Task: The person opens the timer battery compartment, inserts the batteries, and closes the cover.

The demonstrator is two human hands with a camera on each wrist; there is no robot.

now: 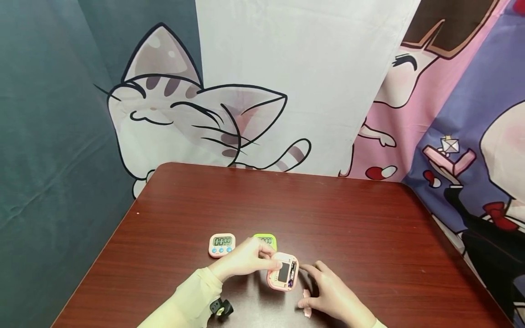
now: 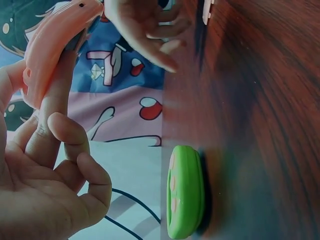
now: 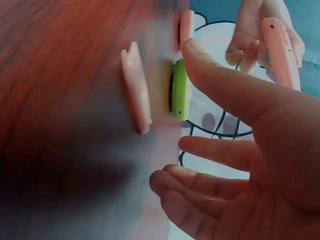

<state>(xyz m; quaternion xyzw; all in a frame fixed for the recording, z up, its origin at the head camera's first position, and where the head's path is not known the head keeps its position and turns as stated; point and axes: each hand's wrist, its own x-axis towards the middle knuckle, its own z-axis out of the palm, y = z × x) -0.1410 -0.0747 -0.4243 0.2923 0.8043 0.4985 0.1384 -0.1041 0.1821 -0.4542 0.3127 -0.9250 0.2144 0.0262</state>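
Note:
My left hand [image 1: 245,260] grips a pink digital timer [image 1: 284,274] above the table, thumb across its back. That back faces up, and its battery slot on the right side is uncovered, showing dark contents. In the left wrist view the timer [image 2: 44,57] is edge-on between thumb and fingers. A small pink battery cover [image 1: 307,306] lies on the table. Over it hovers my right hand [image 1: 331,294], fingers spread and loosely bent. The right wrist view shows the cover [image 3: 136,89] apart from these fingers, which hold nothing.
A lime green timer [image 1: 267,239] stands behind my left hand, partly hidden by it. To its left is another pink timer [image 1: 222,246] with blue buttons, its display reading zeros. The brown table [image 1: 361,223] ends at a cartoon-printed cloth [image 1: 254,54].

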